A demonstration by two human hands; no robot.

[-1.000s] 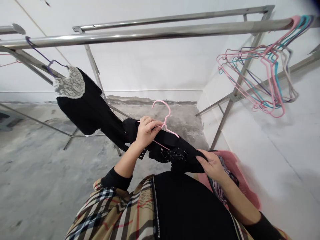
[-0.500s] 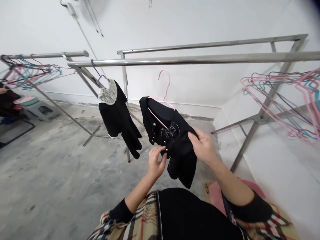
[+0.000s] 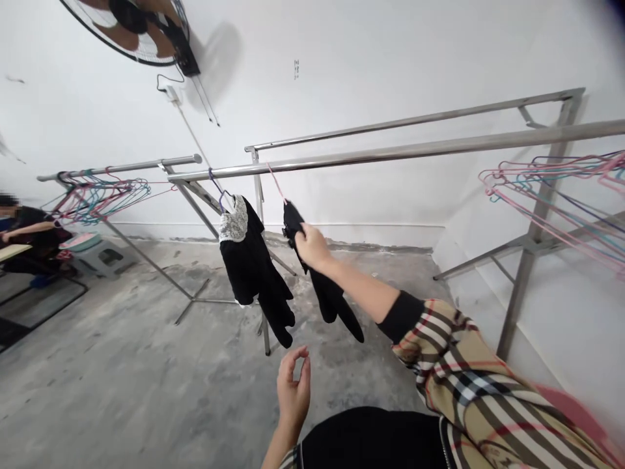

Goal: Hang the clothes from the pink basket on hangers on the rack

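Observation:
My right hand (image 3: 312,247) reaches forward, closed around the shoulder of a black top (image 3: 328,293). The top hangs edge-on from a pink wire hanger (image 3: 277,182), whose upper end meets the front metal rail (image 3: 371,156). Lower down, near my body, my left hand (image 3: 294,387) holds nothing. Its fingers curl round so that thumb and fingertips meet. To the left of the black top, a second black garment with a white lace collar (image 3: 234,221) hangs on a purple hanger (image 3: 215,187) from the same rail.
Pink, blue and purple hangers (image 3: 556,176) bunch at the right end. More hangers (image 3: 105,195) crowd the rack at left. A wall fan (image 3: 134,26) is above. A person (image 3: 34,228) sits far left near a grey stool (image 3: 105,257). Rack legs (image 3: 190,299) stand on the concrete floor.
The black top on its pink hanger has moved from in front of me up to the rail and turned edge-on. My left hand has let go of it. The view has tilted upward.

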